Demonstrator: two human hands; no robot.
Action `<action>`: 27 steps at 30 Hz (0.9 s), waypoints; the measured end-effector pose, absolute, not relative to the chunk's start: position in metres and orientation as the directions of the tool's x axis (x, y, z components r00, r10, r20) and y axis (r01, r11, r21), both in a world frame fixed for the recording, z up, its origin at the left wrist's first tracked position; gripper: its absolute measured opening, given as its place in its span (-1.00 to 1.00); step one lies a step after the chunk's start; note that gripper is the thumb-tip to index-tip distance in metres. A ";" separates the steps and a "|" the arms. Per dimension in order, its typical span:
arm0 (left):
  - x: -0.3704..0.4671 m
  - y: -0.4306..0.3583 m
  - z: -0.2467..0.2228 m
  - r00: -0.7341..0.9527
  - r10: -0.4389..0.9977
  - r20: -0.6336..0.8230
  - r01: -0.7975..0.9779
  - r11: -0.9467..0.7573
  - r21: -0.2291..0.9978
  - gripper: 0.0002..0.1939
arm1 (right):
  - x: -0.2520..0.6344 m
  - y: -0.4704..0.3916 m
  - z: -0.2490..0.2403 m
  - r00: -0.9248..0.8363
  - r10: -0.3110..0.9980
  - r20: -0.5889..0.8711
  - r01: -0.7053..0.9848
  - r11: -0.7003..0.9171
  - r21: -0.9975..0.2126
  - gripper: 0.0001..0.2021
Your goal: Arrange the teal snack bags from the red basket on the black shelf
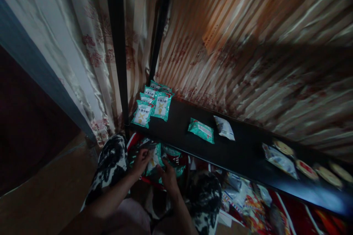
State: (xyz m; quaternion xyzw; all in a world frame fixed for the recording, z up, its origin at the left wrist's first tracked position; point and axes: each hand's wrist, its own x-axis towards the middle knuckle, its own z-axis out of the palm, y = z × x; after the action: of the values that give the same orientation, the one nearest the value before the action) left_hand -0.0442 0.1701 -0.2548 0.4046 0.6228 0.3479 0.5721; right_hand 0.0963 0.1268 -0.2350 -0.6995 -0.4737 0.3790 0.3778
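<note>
At lower centre, left hand [142,161] and right hand [168,175] pinch the edges of a shiny teal-and-white bag [157,155] with yellow print

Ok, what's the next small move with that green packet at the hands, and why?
Probably lift the green packet toward the black shelf: the left hand and right hand are both at it, over the red container, and similar packets sit grouped above.

A pleated curtain [190,58] with reddish prints hangs behind two black posts [120,44]. Pale round items [328,176] lie at far right.
</note>
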 end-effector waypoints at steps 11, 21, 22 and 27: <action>-0.047 0.151 -0.200 0.016 0.851 -0.525 0.019 0.524 0.851 -0.44 | 0.083 0.087 -0.176 0.151 0.847 -0.509 -0.246 -0.467 -0.849 -0.44; -0.033 0.152 -0.166 -0.049 0.925 -0.378 0.343 0.370 0.863 -0.51 | 0.075 0.119 -0.171 0.182 0.936 -0.302 -0.029 -0.302 -0.953 -0.42; -0.031 0.153 -0.165 -0.062 0.924 -0.376 0.360 0.373 0.855 -0.51 | 0.074 0.121 -0.173 0.195 0.940 -0.278 0.019 -0.287 -0.958 -0.42; -0.025 0.159 -0.172 -0.084 0.923 -0.375 0.536 0.359 0.764 -0.49 | 0.070 0.124 -0.175 0.363 0.910 -0.199 0.263 -0.305 -0.915 -0.39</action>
State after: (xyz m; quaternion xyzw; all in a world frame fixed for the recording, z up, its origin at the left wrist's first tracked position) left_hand -0.0250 0.1587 -0.1716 0.5201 0.7014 0.2236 0.4329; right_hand 0.0699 0.1240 -0.1751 -0.7102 -0.4130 0.3849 0.4206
